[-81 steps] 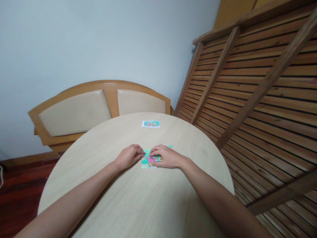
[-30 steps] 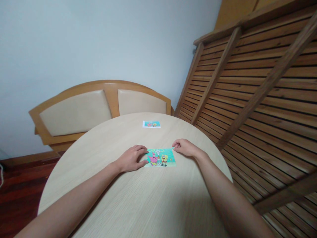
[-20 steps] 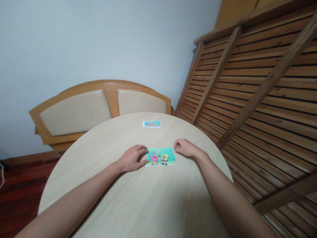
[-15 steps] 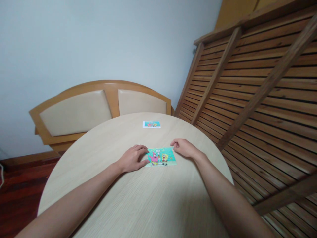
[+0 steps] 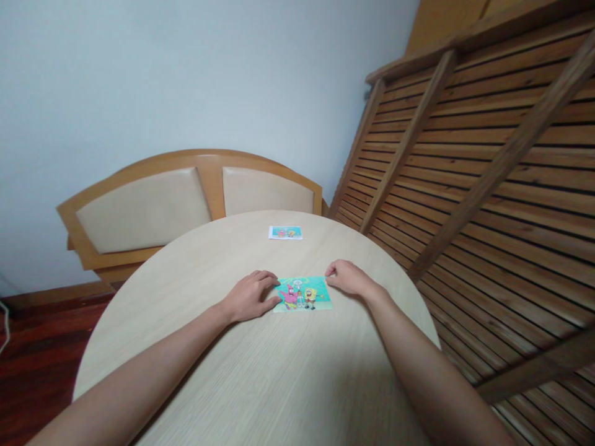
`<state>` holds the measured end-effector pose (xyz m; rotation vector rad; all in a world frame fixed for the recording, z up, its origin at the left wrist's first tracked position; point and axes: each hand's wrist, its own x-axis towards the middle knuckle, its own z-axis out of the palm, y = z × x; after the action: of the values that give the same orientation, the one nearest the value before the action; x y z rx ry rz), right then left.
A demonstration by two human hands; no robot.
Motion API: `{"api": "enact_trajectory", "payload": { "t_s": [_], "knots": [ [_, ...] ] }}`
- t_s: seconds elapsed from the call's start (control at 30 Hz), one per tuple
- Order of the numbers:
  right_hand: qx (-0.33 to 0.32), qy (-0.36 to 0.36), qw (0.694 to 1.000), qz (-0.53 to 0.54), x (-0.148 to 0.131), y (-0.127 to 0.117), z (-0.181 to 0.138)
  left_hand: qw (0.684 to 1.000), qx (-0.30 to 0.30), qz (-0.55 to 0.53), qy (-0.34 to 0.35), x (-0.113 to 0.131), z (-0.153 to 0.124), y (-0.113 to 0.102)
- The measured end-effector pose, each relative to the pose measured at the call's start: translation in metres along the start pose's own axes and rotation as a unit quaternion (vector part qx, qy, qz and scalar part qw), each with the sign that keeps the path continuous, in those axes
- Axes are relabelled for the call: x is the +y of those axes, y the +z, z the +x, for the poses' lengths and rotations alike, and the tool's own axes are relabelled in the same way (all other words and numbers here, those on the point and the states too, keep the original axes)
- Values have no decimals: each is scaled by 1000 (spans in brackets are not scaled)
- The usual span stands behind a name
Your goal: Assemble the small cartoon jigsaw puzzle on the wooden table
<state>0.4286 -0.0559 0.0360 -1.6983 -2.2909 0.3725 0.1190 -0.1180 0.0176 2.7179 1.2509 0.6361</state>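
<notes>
A rectangular cartoon picture [image 5: 297, 295] lies flat on the round table, showing a pink, a grey and a yellow figure on turquoise. My left hand [image 5: 252, 296] rests at its left side, fingers and thumb apart, their tips touching the picture's left edge. At the upper right corner is my right hand [image 5: 346, 277], its fingers curled together with the tips against or just beside that edge. I make out nothing held in it. Farther back lies a smaller white-bordered card [image 5: 286, 233] with a similar cartoon print; neither hand touches it.
The pale round wooden table [image 5: 195, 384] fills the front. Behind it stands a padded wooden headboard [image 5: 211, 186] against the wall. A slatted wooden panel [image 5: 465, 186] leans along the right side. Dark red floor [image 5: 41, 347] shows at the left.
My right hand has shifted slightly right along the picture's upper right corner. My left hand and the picture stay in place; the camera view has moved a touch.
</notes>
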Motion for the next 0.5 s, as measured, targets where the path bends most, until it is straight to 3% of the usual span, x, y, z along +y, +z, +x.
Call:
{"api": "enact_trajectory", "payload": {
  "t_s": [0.37,0.5],
  "knots": [
    [27,-24,998,52,-8,-3,-4,999,12,-28,-21,3,2,-1],
    [62,-67,981,173,-24,2,-3,995,36,-68,-62,4,4,0]
  ]
}}
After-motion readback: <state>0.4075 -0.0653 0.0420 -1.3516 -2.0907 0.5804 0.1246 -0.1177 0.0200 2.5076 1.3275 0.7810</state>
